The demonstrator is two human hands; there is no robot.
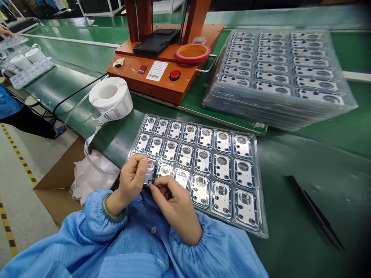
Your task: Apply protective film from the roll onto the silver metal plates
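A small silvery plate with a dark blue edge (149, 174) is gripped along its left side by the thumb and fingers of my left hand (131, 182). It is held over the near left corner of a clear plastic tray (262, 216) with rows of similar plates, each with a round window and small dark rings. At the plate's lower right corner, the thumb and index finger of my right hand (174, 204) are pinched together. Whatever lies between those fingertips is too small or hidden to make out.
Behind the tray stands an orange press (162, 83) with a red tape roll (192, 53) on it. Stacked filled trays (278, 96) rise at right, black tweezers (315, 212) below. A label roll (111, 98) trails toward a cardboard box (55, 189). Another person's sleeve (7, 101) shows far left.
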